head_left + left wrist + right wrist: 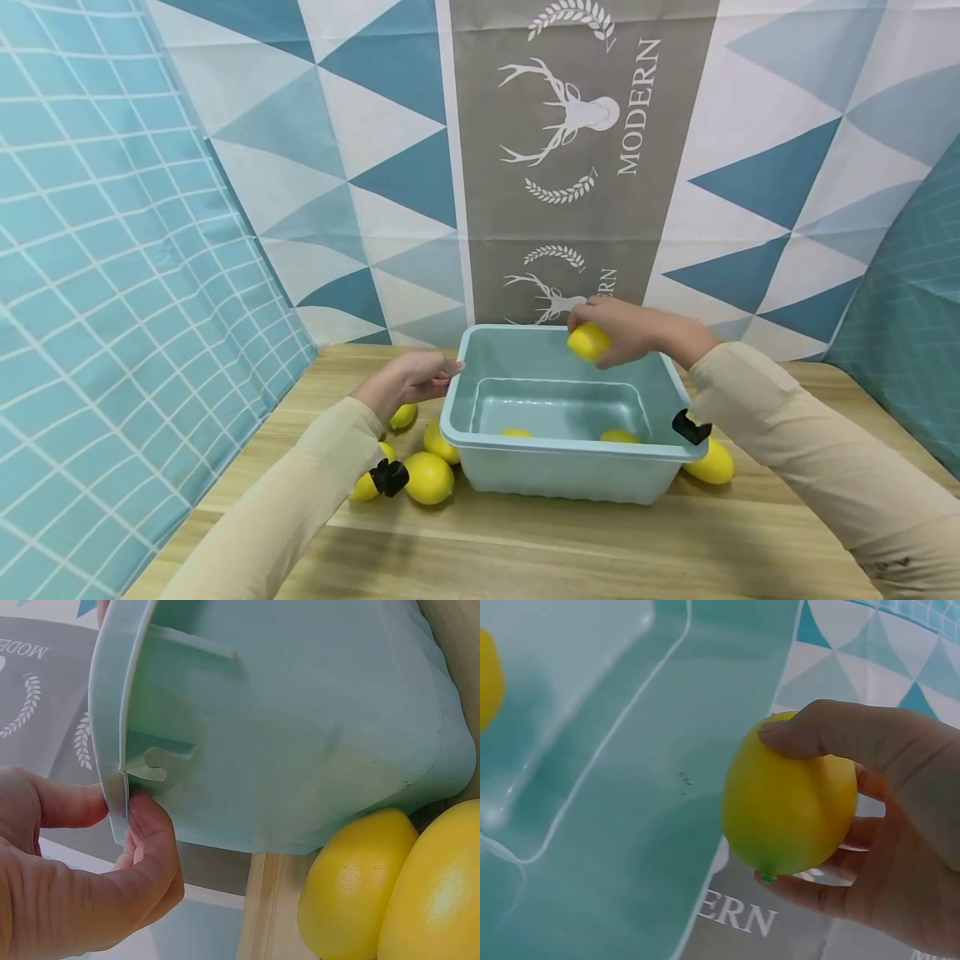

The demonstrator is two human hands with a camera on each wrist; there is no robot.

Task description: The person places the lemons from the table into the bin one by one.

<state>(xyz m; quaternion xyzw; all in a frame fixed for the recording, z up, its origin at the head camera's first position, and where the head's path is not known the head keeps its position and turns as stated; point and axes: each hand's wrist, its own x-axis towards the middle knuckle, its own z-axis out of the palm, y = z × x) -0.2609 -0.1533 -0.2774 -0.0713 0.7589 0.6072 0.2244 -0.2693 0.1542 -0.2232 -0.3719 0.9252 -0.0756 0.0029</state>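
1. On my feed, the held lemon point(588, 342) is hanging near the bin's far rim, toward twelve o'clock; the right hand point(628, 330) is gripping it, thumb and fingers curled round.
2. The blue bin point(555, 473) is standing on the wooden table point(480, 554), and the left hand point(414, 377) is pinching its rim toward nine.
3. Two inner lemons point(619, 436) are showing at five and seven.
4. Outside, a lemon cluster point(429, 478) is lying around eight to nine, a lone lemon point(709, 462) at four.
5. I'm judging the work partway: two inside, one in hand, several lying outside.
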